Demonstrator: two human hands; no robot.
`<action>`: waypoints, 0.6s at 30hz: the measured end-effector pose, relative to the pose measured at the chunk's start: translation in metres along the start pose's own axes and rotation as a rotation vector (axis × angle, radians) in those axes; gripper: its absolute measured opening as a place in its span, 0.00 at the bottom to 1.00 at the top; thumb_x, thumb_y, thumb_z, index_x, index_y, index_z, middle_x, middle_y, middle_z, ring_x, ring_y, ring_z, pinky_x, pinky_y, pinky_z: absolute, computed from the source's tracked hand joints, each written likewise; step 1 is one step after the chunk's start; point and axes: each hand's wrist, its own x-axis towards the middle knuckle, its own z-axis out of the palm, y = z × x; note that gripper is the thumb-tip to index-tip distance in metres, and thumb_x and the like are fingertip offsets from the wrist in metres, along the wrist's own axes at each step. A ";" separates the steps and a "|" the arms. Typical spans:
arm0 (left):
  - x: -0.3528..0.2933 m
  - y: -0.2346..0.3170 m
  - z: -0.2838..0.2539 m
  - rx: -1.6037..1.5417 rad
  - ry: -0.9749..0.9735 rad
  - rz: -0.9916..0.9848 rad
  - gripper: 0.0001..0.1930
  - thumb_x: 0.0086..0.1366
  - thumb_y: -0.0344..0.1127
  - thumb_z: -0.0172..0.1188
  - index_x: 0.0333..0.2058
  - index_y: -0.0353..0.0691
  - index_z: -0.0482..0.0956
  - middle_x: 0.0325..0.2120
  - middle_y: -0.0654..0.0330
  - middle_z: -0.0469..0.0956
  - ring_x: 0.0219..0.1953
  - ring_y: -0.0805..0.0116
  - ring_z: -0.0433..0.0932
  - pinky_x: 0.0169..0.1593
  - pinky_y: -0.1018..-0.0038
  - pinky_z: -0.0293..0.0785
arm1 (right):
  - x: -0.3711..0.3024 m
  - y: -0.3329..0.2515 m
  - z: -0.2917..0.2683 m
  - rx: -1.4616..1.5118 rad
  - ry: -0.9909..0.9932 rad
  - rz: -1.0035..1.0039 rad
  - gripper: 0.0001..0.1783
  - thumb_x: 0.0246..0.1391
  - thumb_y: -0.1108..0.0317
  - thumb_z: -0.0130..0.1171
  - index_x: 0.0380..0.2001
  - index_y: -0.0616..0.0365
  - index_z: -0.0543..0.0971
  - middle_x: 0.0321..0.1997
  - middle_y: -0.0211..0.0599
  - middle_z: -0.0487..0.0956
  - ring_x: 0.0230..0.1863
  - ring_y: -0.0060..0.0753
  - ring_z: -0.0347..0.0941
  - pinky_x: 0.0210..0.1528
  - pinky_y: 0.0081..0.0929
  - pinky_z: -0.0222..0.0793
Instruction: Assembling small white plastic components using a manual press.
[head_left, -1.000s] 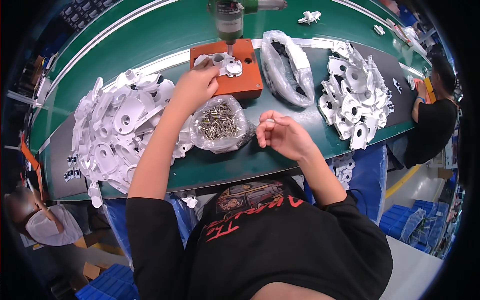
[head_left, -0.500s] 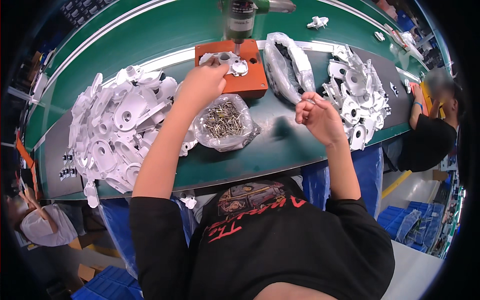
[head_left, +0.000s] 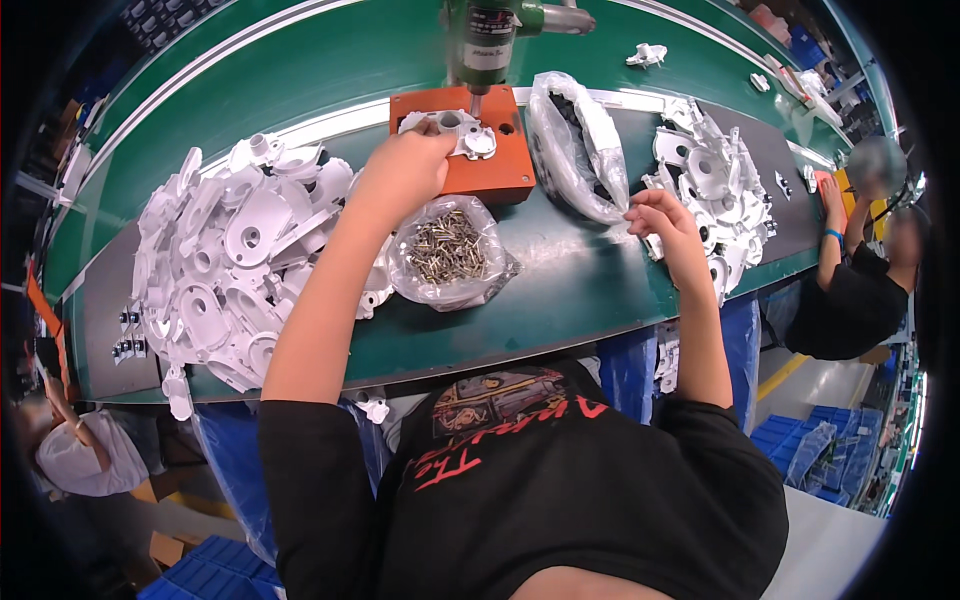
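Note:
My left hand [head_left: 408, 165] grips the left side of a white plastic housing [head_left: 478, 143], which sits on an orange fixture block [head_left: 490, 180]. Right above that part is the tip of a green power-tool spindle [head_left: 485, 55]. My right hand [head_left: 668, 228] hovers by the lower right end of a clear plastic bag [head_left: 612, 165] with dark pieces in it. Its fingers are loosely bent and apart, and I see nothing held in them. Below the fixture, near my left forearm, stands another clear bag [head_left: 490, 275] full of small metal screws.
A big heap of white plastic parts [head_left: 255, 235] lies at the left, a smaller pile [head_left: 715, 175] at the right. Small dark-and-silver pieces [head_left: 130, 345] rest on the left grey mat. A loose white part [head_left: 647, 55] lies farther back. At right, another person [head_left: 850, 290] works.
My right hand has moved right and slightly down, toward the right-hand pile. My left hand stays on the white housing. The person at right has shifted.

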 end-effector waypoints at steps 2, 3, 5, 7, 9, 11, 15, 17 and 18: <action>0.001 -0.002 0.000 -0.008 -0.002 0.005 0.05 0.51 0.27 0.51 0.26 0.37 0.74 0.22 0.48 0.75 0.28 0.50 0.76 0.33 0.58 0.72 | -0.001 0.002 -0.007 -0.175 0.071 -0.045 0.12 0.53 0.69 0.50 0.38 0.65 0.75 0.32 0.34 0.78 0.31 0.18 0.70 0.36 0.17 0.63; 0.002 -0.002 0.000 -0.007 -0.001 0.002 0.05 0.51 0.27 0.51 0.26 0.37 0.74 0.22 0.48 0.75 0.28 0.50 0.76 0.33 0.58 0.72 | -0.001 0.000 -0.009 -0.176 0.068 -0.046 0.12 0.53 0.69 0.50 0.38 0.65 0.75 0.32 0.34 0.78 0.31 0.18 0.70 0.36 0.17 0.63; 0.004 -0.003 0.001 0.022 -0.007 0.024 0.05 0.51 0.28 0.50 0.25 0.37 0.75 0.21 0.49 0.75 0.27 0.50 0.76 0.33 0.58 0.72 | 0.000 -0.005 -0.011 -0.249 0.116 -0.103 0.13 0.52 0.68 0.51 0.39 0.66 0.75 0.33 0.33 0.78 0.34 0.18 0.70 0.37 0.16 0.63; 0.006 -0.004 0.002 0.033 -0.017 0.025 0.06 0.52 0.29 0.50 0.25 0.38 0.75 0.21 0.49 0.76 0.27 0.51 0.76 0.33 0.58 0.72 | 0.010 -0.009 -0.006 -0.231 0.100 -0.127 0.14 0.52 0.69 0.52 0.39 0.66 0.76 0.35 0.32 0.78 0.35 0.19 0.70 0.37 0.16 0.63; 0.007 -0.004 0.002 0.046 -0.025 0.029 0.06 0.52 0.29 0.50 0.25 0.38 0.76 0.22 0.49 0.76 0.27 0.51 0.76 0.33 0.58 0.72 | 0.019 -0.014 0.018 -0.272 0.027 -0.313 0.12 0.51 0.71 0.53 0.38 0.65 0.76 0.35 0.31 0.77 0.35 0.21 0.70 0.37 0.17 0.63; 0.004 -0.007 0.003 0.036 -0.025 -0.006 0.07 0.52 0.29 0.49 0.27 0.38 0.76 0.22 0.50 0.76 0.27 0.52 0.76 0.33 0.59 0.73 | 0.020 -0.038 0.053 -0.476 -0.143 -0.440 0.10 0.50 0.73 0.54 0.36 0.63 0.77 0.33 0.32 0.77 0.35 0.25 0.70 0.37 0.19 0.64; 0.003 -0.005 0.003 0.032 -0.011 -0.013 0.07 0.52 0.29 0.49 0.27 0.39 0.77 0.23 0.51 0.77 0.28 0.52 0.76 0.33 0.59 0.73 | 0.032 -0.054 0.095 -0.554 -0.161 -0.582 0.09 0.49 0.72 0.53 0.34 0.62 0.78 0.32 0.40 0.77 0.33 0.36 0.73 0.35 0.27 0.67; 0.001 -0.008 0.004 0.019 -0.008 -0.020 0.07 0.52 0.29 0.49 0.27 0.39 0.77 0.24 0.52 0.77 0.29 0.53 0.77 0.34 0.60 0.73 | 0.060 -0.053 0.095 -1.028 0.083 -0.391 0.11 0.49 0.71 0.49 0.33 0.62 0.78 0.33 0.48 0.78 0.35 0.49 0.74 0.38 0.36 0.69; 0.001 -0.006 0.004 0.020 -0.006 -0.021 0.07 0.52 0.29 0.49 0.27 0.39 0.77 0.24 0.52 0.77 0.29 0.53 0.77 0.34 0.60 0.73 | 0.081 -0.046 0.085 -1.091 0.137 -0.313 0.12 0.49 0.71 0.47 0.33 0.62 0.78 0.34 0.51 0.77 0.37 0.53 0.73 0.40 0.39 0.69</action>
